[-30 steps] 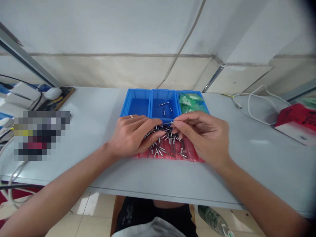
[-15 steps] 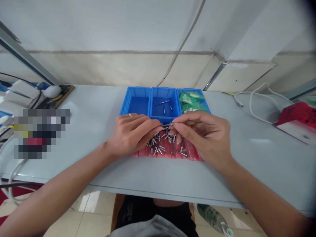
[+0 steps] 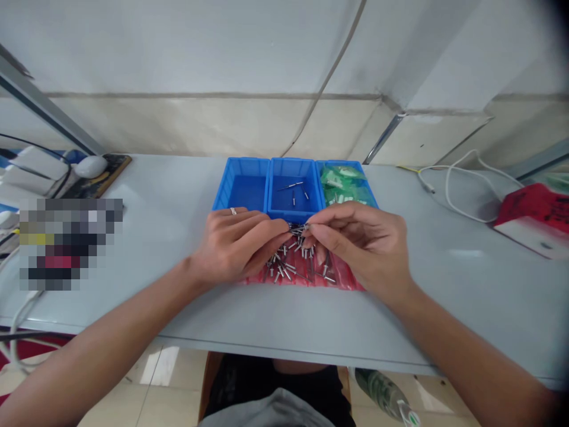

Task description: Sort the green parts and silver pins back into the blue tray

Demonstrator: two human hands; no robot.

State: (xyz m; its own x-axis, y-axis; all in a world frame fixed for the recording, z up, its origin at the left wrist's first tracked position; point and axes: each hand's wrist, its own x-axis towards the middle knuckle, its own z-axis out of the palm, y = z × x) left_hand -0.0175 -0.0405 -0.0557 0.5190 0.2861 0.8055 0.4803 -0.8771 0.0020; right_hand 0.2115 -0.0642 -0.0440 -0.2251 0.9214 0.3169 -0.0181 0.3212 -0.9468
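Observation:
Several silver rivets (image 3: 281, 270) lie on a red plastic bag (image 3: 300, 267) in front of three joined blue bins. My left hand (image 3: 242, 243) is closed, thumb and forefinger pinched at one end of a thin metal rivet over the pile. At the other end my right hand (image 3: 364, 243) pinches it between thumb and forefinger. The middle bin (image 3: 296, 214) holds a few loose rivets (image 3: 293, 197). Nothing shows inside the left bin (image 3: 244, 190). Green bags with small white pieces (image 3: 344, 184) fill the right bin.
At the left of the table (image 3: 178, 323) are a white mouse (image 3: 91, 166), cables and a blurred patch. A red package (image 3: 536, 207) and a white cable (image 3: 448, 184) lie at the right. A bottle (image 3: 382, 391) is below the table edge.
The view has shifted slightly. Both hands keep their pinch above the pile, and the rivet between them shows less clearly than before.

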